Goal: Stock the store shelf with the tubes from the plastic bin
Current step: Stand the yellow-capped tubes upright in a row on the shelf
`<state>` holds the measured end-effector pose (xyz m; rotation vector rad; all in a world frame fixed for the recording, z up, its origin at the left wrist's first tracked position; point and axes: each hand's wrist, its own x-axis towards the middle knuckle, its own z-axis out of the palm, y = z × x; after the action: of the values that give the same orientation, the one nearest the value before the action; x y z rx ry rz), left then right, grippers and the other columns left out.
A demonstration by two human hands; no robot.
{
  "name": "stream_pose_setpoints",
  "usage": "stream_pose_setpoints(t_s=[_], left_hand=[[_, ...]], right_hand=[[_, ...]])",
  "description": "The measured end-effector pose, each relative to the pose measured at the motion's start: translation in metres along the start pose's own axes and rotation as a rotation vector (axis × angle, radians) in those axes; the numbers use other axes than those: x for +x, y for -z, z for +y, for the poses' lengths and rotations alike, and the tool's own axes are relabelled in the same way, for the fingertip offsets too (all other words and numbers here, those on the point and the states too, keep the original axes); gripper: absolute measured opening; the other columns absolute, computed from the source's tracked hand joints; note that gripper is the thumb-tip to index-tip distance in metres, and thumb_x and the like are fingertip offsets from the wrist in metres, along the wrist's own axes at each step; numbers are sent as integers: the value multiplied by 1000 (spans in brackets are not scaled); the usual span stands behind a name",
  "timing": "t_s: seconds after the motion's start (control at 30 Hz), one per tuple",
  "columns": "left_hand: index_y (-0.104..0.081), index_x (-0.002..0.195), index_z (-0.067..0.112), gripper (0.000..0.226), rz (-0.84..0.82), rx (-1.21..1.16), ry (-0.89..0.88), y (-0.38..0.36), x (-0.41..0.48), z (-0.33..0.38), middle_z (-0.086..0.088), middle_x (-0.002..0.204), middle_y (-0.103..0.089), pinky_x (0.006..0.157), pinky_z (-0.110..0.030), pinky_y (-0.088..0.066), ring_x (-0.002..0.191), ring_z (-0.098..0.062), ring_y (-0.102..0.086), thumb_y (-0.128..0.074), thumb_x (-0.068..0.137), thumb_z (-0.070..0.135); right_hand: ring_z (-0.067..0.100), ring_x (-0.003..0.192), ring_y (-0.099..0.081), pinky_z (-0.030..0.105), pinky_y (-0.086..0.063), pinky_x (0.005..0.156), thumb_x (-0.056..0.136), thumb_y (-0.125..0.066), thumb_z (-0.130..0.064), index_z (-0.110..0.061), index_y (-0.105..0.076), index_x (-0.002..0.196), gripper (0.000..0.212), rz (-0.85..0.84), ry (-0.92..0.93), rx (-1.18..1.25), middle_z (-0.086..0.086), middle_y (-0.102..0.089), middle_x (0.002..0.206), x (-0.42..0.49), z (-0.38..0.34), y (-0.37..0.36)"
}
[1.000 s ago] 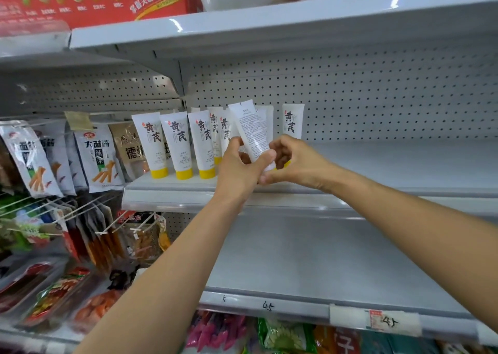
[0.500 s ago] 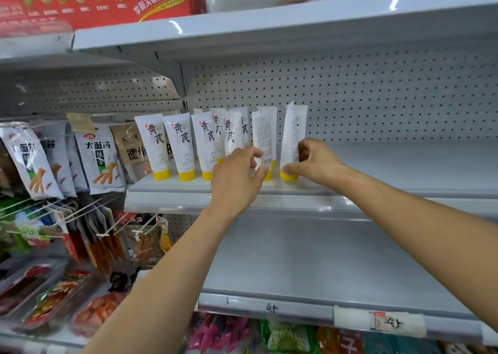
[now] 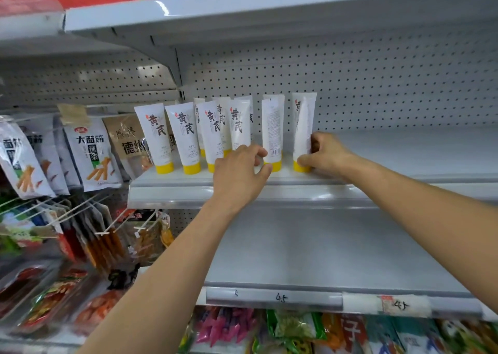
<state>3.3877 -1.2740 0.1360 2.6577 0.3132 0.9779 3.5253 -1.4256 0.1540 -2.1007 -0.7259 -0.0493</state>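
While hands (image 3: 327,152) steady, tube (image 3: 303,129) stands upright.

Right hand (image 3: 327,154) pinching upright tube (image 3: 303,127) on shelf (image 3: 377,170) (cap down).

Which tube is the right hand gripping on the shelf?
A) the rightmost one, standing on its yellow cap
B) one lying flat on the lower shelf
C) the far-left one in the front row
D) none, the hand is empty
A: the right hand wraps the rightmost tube, which stands on its yellow cap at the right end of the row on the shelf.
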Motion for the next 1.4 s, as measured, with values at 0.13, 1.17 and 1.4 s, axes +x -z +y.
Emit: stream_pose_setpoints(t_s=[0.13, 1.17, 1.4], left_hand=[[-59, 110, 29, 24, -3, -13, -12, 2, -5, -2, 11, 100, -62, 86, -36, -43, 97, -12, -59, -56, 88, 39], [-65, 106, 17, 22, -390, -202, 788, -23, -306, -170, 0, 91, -64, 75, -29, -47, 87, -20, -62, -64, 89, 30], [-63, 100, 4, 20, -471, -326, 1263, -91, -398, -300, -24, 90, -67, 70, -38, -48, 79, -33, -64, -70, 85, 16]], right_hand=[[23, 99, -63, 35, -53, 86, 75, -74, -16, -11, -55, 117, 46, 13, -20, -41, 6, -65, 110, -4, 0, -2], [14, 88, -60, 37, -52, 77, 85, -60, -22, -23, -61, 102, 17, -679, 249, -331, -8, -62, 94, -220, 55, -249], [25, 99, -58, 32, -43, 71, 84, -58, -19, -20, -53, 92, 9, -985, 103, -368, -3, -55, 94, -241, 120, -409]])
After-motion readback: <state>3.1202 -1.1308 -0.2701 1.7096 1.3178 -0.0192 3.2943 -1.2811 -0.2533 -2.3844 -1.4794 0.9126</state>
